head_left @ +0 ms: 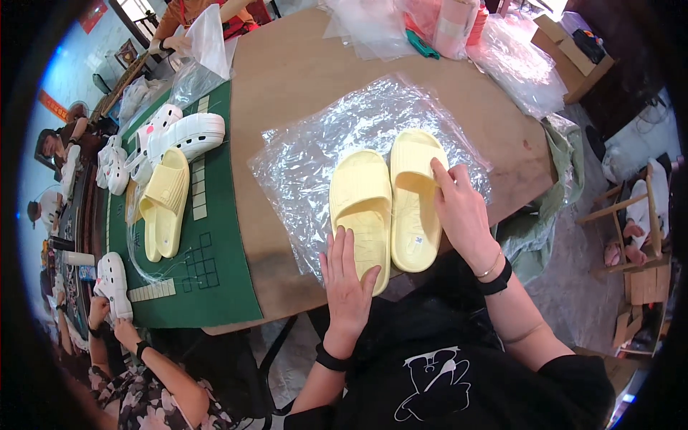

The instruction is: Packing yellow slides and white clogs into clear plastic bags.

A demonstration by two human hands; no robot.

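Yellow slippers (360,179), lying side by side on clear plastic (301,165) on the brown table (287,79), with toes pointing away and heels coming close to the near edge. Laying the left hand (349,294) on the left slipper (374,247) near its heel, with fingers stretching out and not clenching. Touching the strap (416,159) of the right slipper (412,215) with the right hand (462,211), with fingers bending; not able to tell if pinching it or just pressing.

For doing this well: holding softly, not squashing the strap. Keeping both soles flat and both toes pointing the same way. Sliding gently, not bunching up the plastic. Watching the heels by the edge. Not rubbing the small white label (418,242) inside the right slipper. Leaving alone the other yellow pair (169,190), sitting well apart on the green mat (229,301).
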